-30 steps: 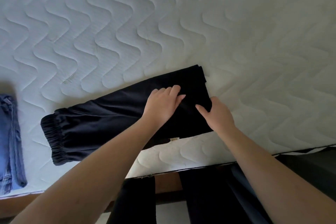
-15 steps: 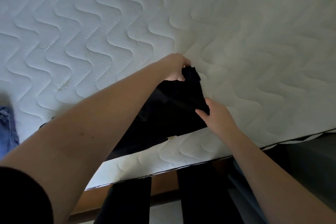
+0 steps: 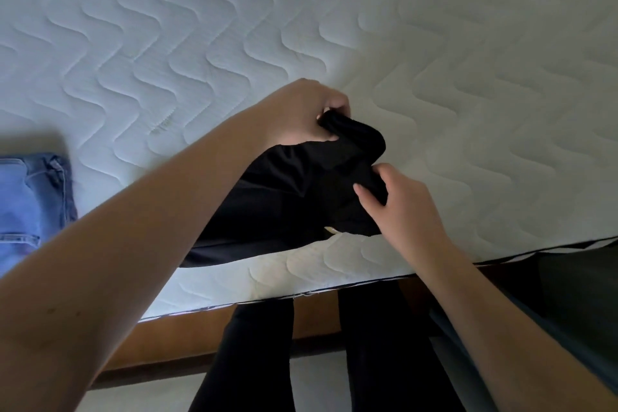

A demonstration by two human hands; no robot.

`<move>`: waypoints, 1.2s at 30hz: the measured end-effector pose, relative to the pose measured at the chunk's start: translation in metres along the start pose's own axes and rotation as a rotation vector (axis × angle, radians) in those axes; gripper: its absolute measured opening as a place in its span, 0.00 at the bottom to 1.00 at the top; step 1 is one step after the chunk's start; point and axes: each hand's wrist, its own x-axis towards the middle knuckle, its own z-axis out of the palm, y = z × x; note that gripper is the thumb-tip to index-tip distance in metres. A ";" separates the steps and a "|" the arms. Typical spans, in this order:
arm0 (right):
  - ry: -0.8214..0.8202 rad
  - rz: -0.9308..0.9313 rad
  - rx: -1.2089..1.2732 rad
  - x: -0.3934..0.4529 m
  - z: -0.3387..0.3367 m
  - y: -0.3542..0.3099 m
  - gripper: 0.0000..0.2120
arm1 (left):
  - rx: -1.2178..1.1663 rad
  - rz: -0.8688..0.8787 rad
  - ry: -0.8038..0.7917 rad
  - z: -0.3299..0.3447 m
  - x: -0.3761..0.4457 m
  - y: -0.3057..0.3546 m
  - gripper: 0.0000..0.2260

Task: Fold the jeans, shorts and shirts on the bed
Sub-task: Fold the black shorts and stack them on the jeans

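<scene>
White wave-quilted mattress [image 3: 434, 27] carries our black soft-fabric trousers [image 3: 287, 197], half hidden by our forearm. Our left hand [image 3: 301, 110] grips their raised end; our right hand [image 3: 398, 201] pinches the near edge. Blue denim jeans [image 3: 30, 207] are cut off at left.

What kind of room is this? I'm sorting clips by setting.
Probably a bedroom: a bare quilted mattress on a wooden bed frame, with folded blue jeans lying on it.

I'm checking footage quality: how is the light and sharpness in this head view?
Head view: soft, uneven light, the mattress warmer at right, bluish at left; black garment nearly featureless; wide-angle bowing curves the mattress edge; left hand and right hand fairly sharp.
</scene>
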 end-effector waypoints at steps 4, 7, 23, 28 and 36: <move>0.012 -0.027 0.045 -0.006 0.014 -0.037 0.11 | -0.082 -0.031 0.066 -0.012 -0.046 -0.023 0.08; -0.037 -0.054 0.070 -0.010 0.031 -0.067 0.11 | -0.150 -0.067 0.126 -0.017 -0.081 -0.043 0.13; -0.232 -0.272 -0.036 -0.026 0.135 -0.187 0.09 | -0.551 -0.454 0.415 0.004 -0.217 -0.155 0.13; -0.257 -0.262 -0.081 -0.025 0.167 -0.204 0.09 | -0.603 -0.494 0.412 0.018 -0.234 -0.190 0.13; -0.340 -0.281 -0.123 -0.026 0.212 -0.228 0.09 | -0.550 -0.614 0.346 0.032 -0.266 -0.230 0.21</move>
